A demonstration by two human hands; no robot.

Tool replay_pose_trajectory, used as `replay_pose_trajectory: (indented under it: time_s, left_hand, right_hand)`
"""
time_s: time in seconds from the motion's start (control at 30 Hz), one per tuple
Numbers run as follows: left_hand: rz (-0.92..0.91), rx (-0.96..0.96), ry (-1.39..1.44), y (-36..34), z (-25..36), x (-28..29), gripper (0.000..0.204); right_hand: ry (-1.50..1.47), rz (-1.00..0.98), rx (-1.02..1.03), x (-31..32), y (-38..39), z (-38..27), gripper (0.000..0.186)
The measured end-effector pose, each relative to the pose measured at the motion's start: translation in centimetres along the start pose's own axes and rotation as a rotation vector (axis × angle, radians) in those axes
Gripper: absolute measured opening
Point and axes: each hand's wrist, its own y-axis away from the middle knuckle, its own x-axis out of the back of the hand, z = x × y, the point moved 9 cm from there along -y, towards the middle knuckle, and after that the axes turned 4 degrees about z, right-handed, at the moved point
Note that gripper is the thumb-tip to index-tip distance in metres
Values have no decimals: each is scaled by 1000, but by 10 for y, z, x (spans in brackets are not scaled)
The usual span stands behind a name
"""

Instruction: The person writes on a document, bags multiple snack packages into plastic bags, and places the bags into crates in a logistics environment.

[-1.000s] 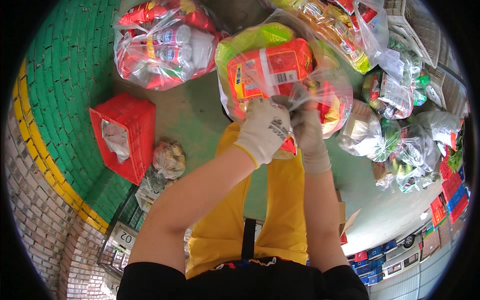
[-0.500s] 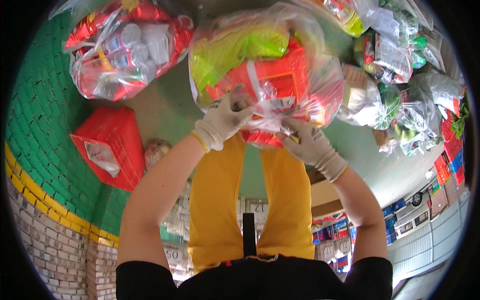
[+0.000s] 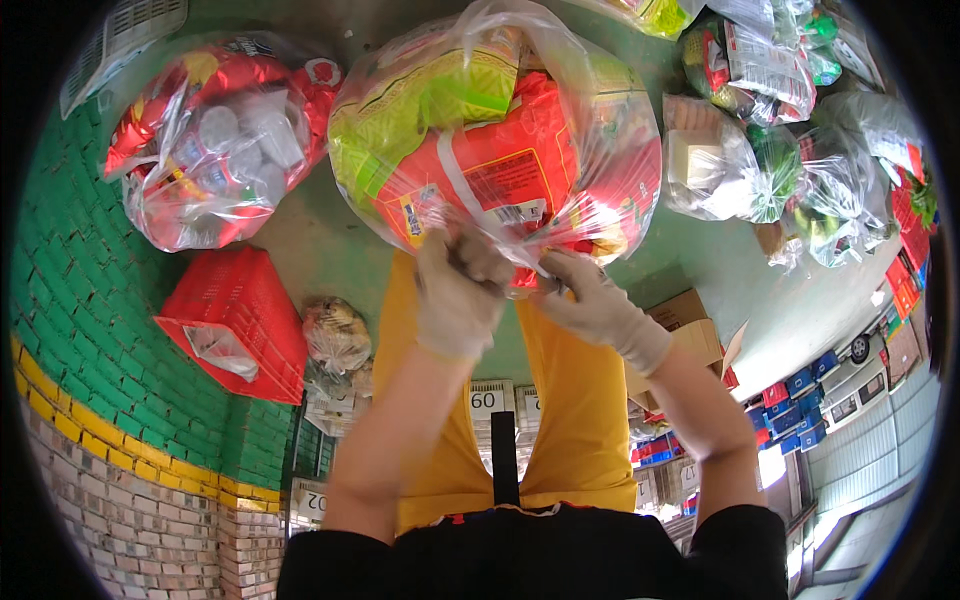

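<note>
A large clear plastic bag (image 3: 610,130) fills the top middle, stuffed with a red package (image 3: 500,170) and a yellow-green package (image 3: 440,105). Its film is drawn together in tight folds at the near side, where both of my hands meet. My left hand (image 3: 462,290), in a white work glove, is somewhat smeared by motion, its fingers curled on the gathered plastic. From the right, my gloved right hand (image 3: 598,308) pinches the bunched film between thumb and fingers. The fingertips are partly hidden in the folds.
Another filled clear bag (image 3: 215,150) lies at the left, with a red plastic crate (image 3: 235,320) and a small bag (image 3: 337,335) nearer. Several filled bags (image 3: 710,160) crowd the right. An open cardboard box (image 3: 690,330) stands behind my right forearm. A green brick wall (image 3: 90,290) borders the left.
The large bag now appears slightly higher and further left. My left hand has moved down and right, closer to my right hand, which has shifted slightly left and down.
</note>
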Motion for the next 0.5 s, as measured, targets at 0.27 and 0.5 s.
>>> replay_pose_trajectory:
  time_s: [0.27, 0.5]
  left_hand:
    - [-541, -192, -1427, 49, -5, -48, 26]
    - [-917, -1081, -2335, 72, 11, -89, 24]
  right_hand:
    - [-1899, -153, 44, -25, 5, -54, 56]
    - [158, 215, 742, 18, 1, -66, 34]
